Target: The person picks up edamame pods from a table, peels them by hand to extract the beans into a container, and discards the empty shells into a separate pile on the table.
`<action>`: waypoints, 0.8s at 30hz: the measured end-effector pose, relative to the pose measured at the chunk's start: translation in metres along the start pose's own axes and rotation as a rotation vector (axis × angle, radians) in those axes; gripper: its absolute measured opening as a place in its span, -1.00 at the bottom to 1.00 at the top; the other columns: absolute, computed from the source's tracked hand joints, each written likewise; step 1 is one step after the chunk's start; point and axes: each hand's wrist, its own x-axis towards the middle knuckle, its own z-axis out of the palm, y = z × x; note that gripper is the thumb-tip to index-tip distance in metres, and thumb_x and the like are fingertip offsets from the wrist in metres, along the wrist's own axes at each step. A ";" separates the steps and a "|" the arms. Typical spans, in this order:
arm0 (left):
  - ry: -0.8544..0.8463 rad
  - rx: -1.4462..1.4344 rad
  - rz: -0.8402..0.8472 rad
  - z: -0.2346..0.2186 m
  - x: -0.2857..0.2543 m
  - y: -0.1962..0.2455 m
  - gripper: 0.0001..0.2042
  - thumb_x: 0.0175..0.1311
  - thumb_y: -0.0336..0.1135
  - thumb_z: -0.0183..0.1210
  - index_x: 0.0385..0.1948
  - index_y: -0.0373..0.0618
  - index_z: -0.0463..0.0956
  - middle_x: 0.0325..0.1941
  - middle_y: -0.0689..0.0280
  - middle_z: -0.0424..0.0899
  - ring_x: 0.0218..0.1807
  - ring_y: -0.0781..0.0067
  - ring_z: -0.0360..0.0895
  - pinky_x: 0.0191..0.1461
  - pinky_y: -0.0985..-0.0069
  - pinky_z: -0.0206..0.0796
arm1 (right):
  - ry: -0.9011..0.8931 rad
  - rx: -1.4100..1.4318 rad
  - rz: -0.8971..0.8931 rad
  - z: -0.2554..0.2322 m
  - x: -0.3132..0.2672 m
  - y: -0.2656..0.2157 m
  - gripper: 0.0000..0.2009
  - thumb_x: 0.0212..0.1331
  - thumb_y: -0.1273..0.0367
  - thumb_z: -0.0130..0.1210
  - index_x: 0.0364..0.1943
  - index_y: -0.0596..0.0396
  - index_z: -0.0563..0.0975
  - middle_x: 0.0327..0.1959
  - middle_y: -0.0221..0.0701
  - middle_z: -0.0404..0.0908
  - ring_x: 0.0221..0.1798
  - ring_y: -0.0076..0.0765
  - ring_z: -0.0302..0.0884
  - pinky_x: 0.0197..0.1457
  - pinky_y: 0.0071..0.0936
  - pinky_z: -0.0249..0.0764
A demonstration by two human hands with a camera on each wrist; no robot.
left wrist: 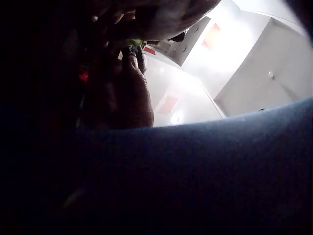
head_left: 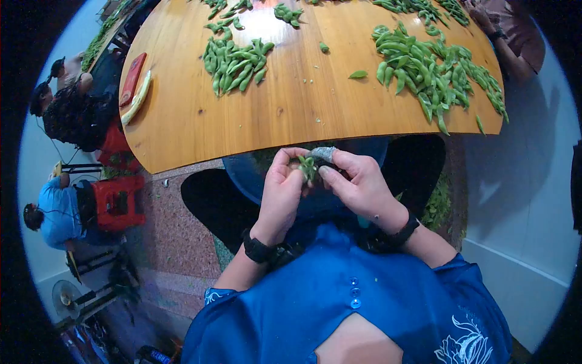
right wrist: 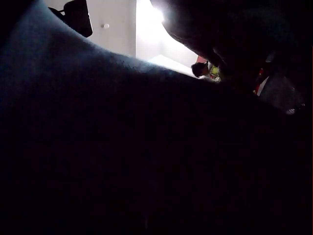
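In the head view, both hands meet in front of the table's near edge, over the lap. My left hand (head_left: 284, 185) pinches a small bunch of green soybean pods (head_left: 307, 168) between thumb and fingers. Close against it from the other side, my right hand (head_left: 361, 182) has its thumb and curled fingers at the same bunch. A grey wrapping (head_left: 322, 154) covers one right-hand finger. The left wrist view is mostly dark, with a bit of green pod (left wrist: 133, 43) at the fingertips. Dark cloth fills most of the right wrist view.
A blue basin (head_left: 239, 177) sits below the hands, between the knees. On the wooden table (head_left: 291, 109) lie soybean pod piles, left (head_left: 233, 64) and right (head_left: 424, 73). A red object (head_left: 132, 79) lies at its left edge. Other people sit at left near red stools (head_left: 121, 203).
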 end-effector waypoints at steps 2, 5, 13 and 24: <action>0.064 0.041 -0.012 -0.001 0.001 -0.002 -0.71 0.18 -0.58 -0.22 -0.09 -0.18 0.36 -0.29 0.36 0.50 -0.39 0.68 0.37 -0.35 0.69 0.24 | 0.000 0.057 0.041 0.000 0.002 -0.002 -0.71 0.23 0.48 0.01 0.03 0.21 0.50 -0.45 -0.51 0.54 -0.44 -0.70 0.43 -0.37 -0.68 0.39; 0.040 0.061 0.011 0.003 -0.004 0.001 -0.67 0.14 -0.60 -0.24 -0.07 -0.25 0.36 -0.28 0.33 0.50 -0.36 0.63 0.39 -0.31 0.66 0.28 | 0.016 0.027 0.004 -0.001 0.000 -0.004 -0.71 0.23 0.48 0.01 0.03 0.23 0.50 -0.45 -0.50 0.55 -0.44 -0.70 0.44 -0.37 -0.68 0.39; 0.022 0.042 0.008 -0.015 0.000 -0.008 -0.67 0.12 -0.57 -0.22 -0.10 -0.37 0.44 -0.19 0.24 0.53 -0.24 0.53 0.44 -0.15 0.56 0.35 | 0.232 0.073 0.022 -0.024 0.005 -0.008 -0.74 0.21 0.48 0.01 -0.02 0.23 0.53 -0.31 -0.46 0.63 -0.31 -0.68 0.49 -0.20 -0.64 0.46; 0.295 1.296 0.629 -0.008 0.022 0.084 -0.90 0.12 -0.48 0.14 -0.34 -0.24 0.54 -0.39 0.17 0.54 -0.37 0.29 0.50 -0.29 0.46 0.34 | 0.520 -0.095 0.028 -0.111 0.036 0.008 -0.81 0.25 0.43 0.00 -0.13 0.19 0.54 -0.59 -0.63 0.43 -0.59 -0.77 0.24 -0.56 -0.69 0.19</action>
